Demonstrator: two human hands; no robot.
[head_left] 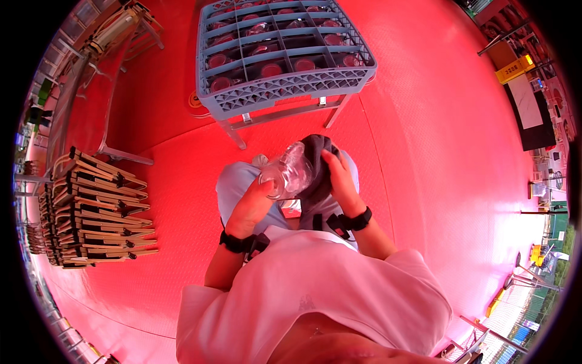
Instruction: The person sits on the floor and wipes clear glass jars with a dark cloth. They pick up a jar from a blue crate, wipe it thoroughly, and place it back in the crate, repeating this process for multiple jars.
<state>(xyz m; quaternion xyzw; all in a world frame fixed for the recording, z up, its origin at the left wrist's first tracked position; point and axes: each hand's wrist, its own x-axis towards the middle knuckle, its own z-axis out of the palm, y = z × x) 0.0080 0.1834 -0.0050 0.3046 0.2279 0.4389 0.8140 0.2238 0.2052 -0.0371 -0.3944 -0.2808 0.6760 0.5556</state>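
The left hand (pixel 253 205) has its grip closed on a clear, rounded, glass-like vessel (pixel 288 175) at its two o'clock, long axis seemingly slanting from eight to two, toward the right hand (pixel 343 185), whose grip holds a bunched, dark grey cloth (pixel 317 176).

Beyond the glass (pixel 284 177), with cloth (pixel 316 189) rightward, a rack (pixel 291 91) contains glasses (pixel 271 70).

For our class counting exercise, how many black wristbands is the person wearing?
2. The left wristband sits just behind the left hand, which holds a glass; the right wristband sits just behind the right hand, on a cloth. None seems hidden.
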